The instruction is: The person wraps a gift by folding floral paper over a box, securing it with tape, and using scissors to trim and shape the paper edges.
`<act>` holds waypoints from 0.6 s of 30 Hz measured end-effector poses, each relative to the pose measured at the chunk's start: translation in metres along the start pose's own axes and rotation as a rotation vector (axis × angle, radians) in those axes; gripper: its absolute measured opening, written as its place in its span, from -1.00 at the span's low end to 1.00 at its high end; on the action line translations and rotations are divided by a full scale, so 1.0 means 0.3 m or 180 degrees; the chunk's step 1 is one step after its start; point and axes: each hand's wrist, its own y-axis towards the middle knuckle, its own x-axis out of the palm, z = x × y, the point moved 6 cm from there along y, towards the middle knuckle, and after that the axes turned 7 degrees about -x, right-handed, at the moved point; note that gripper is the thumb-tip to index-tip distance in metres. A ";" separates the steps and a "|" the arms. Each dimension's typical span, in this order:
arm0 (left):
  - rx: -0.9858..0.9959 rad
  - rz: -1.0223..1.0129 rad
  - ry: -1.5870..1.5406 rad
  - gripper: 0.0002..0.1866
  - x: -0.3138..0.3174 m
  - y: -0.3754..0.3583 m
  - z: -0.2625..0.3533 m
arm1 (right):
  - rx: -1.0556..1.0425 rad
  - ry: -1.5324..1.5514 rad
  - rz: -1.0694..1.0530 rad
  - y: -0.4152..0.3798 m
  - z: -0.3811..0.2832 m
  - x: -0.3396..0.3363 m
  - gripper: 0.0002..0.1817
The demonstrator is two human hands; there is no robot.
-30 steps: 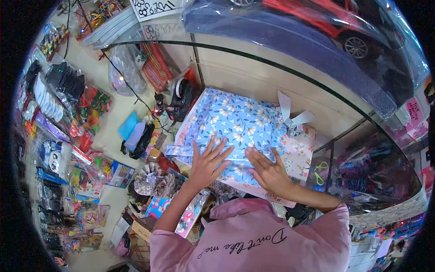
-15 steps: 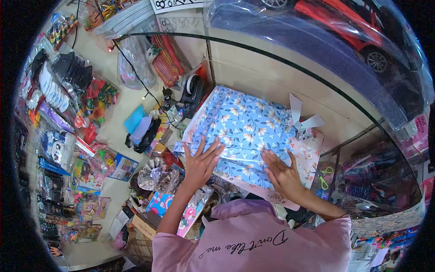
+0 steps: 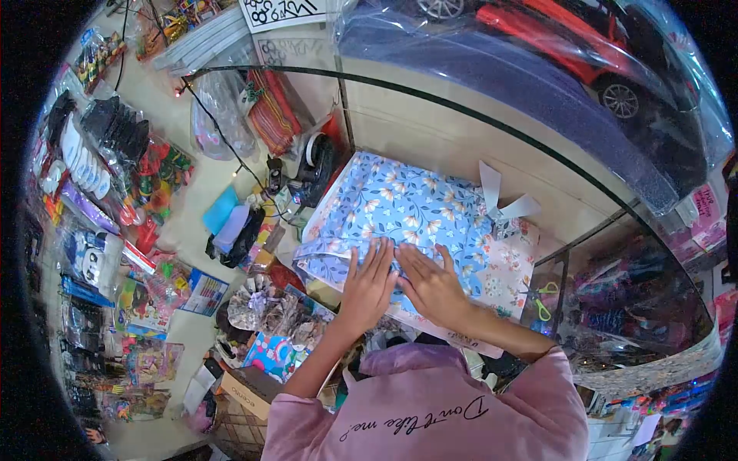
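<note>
A flat parcel covered in blue floral wrapping paper (image 3: pixel 407 203) lies in the middle of the work surface. Along its near edge, my left hand (image 3: pixel 370 284) rests with fingers straight on a fold of the paper. Close beside it, my right hand (image 3: pixel 430 284) presses flat on the same fold, fingertips almost touching those of the left. To the left, the near flap of paper stands up loosely and leaves a gap. Beneath the parcel is a pale pink flowered sheet (image 3: pixel 513 265). What is under my palms is hidden.
Scissors with yellow-green handles (image 3: pixel 545 300) lie to the right. White paper strips (image 3: pixel 503 196) stick up behind the parcel. A black tape dispenser (image 3: pixel 317 165) stands at the back left. A glass panel edge (image 3: pixel 477 117) curves behind. Packaged goods (image 3: pixel 92 253) fill the left side.
Both hands have moved inward along the near edge, from wide apart to side by side. The near flap now bulges up at the left. The whole view has shifted slightly.
</note>
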 end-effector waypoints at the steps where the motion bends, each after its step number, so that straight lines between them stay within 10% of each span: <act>1: 0.0004 0.0003 -0.0020 -0.44 0.003 -0.001 -0.002 | -0.0035 -0.0088 -0.0032 -0.010 0.001 -0.002 -0.50; 18: 0.0091 0.0102 0.0086 -0.48 -0.006 0.004 -0.015 | 0.0265 0.0170 -0.0470 -0.054 0.114 -0.120 -0.55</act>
